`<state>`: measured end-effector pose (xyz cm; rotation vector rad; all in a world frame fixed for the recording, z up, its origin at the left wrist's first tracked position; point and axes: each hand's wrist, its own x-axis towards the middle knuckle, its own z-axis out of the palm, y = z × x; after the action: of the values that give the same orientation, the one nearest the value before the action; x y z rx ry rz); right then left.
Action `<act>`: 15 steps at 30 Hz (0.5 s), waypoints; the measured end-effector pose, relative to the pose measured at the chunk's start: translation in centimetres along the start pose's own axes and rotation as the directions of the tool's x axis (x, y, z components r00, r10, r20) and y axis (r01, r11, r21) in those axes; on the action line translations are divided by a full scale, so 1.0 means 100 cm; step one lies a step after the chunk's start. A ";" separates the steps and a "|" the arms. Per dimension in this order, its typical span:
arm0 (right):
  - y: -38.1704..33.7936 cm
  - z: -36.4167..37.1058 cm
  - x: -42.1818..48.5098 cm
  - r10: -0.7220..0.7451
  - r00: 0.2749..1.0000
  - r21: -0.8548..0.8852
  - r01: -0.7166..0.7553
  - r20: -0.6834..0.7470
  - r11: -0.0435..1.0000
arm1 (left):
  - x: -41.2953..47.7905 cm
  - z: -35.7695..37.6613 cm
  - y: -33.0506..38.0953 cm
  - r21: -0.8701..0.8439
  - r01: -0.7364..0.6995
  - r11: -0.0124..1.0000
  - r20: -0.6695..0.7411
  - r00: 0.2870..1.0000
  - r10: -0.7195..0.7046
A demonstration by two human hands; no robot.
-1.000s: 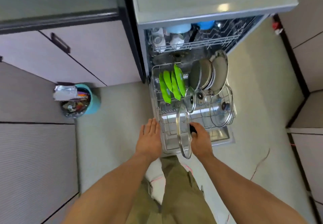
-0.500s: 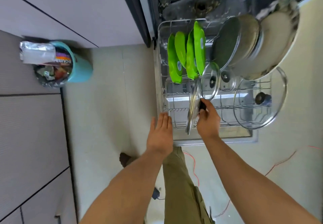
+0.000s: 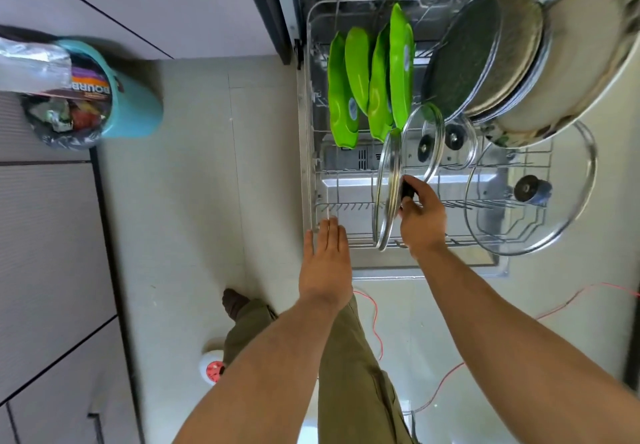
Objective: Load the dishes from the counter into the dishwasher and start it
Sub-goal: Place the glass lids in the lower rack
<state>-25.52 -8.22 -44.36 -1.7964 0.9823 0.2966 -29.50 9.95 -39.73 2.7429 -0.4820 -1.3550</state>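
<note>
Kitchen floor [image 3: 194, 201], dishwasher rack [image 3: 346, 205] mostly loaded; right hand [image 3: 420, 222] gripping glass lid [image 3: 386, 194] by knob, seating it; left hand [image 3: 325, 263] flat. Start pending.

Left arm [image 3: 263, 367] rises from the bottom centre of the frame. Its wrist is straight and the left hand [image 3: 325, 263] lies flat, palm down, fingers straight and together, pointing toward the top. Right arm [image 3: 502, 333] comes in from the lower right. The right hand [image 3: 420, 218], mid-frame, has its fingers curled round the knob of a lid [image 3: 388, 180].
</note>
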 end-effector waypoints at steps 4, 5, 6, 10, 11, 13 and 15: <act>0.010 0.000 0.003 -0.032 0.998 -0.061 0.035 0.054 0.998 | 0.009 0.004 -0.002 -0.035 0.018 0.999 -0.016 1.000 -0.018; 0.012 0.000 0.005 -0.021 0.998 -0.073 0.025 0.060 0.997 | 0.009 0.006 -0.002 -0.038 0.020 0.999 -0.014 1.000 -0.021; 0.013 0.001 0.008 -0.011 0.998 -0.081 0.016 0.063 0.997 | 0.009 0.009 -0.003 -0.039 0.025 0.999 -0.010 1.000 -0.025; 0.011 0.002 0.020 0.024 0.995 -0.093 -0.014 0.102 0.996 | 0.009 0.017 -0.004 -0.046 0.034 0.998 0.008 0.999 -0.033; 0.012 0.002 0.021 0.030 0.994 -0.087 -0.021 0.108 0.996 | 0.010 0.020 -0.004 -0.044 0.028 0.999 0.007 1.000 -0.028; 0.014 0.001 0.023 0.048 0.993 -0.068 -0.040 0.112 0.997 | 0.012 0.023 -0.003 -0.068 0.027 0.997 -0.005 1.000 -0.027; 0.016 0.003 0.023 0.053 0.992 -0.050 -0.048 0.112 0.998 | 0.016 0.022 0.003 -0.164 0.050 0.985 -0.063 0.996 -0.061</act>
<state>-25.17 -9.36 -46.98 -1.7787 0.9486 0.4517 -30.39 9.41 -42.32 2.6771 -0.2793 -1.2473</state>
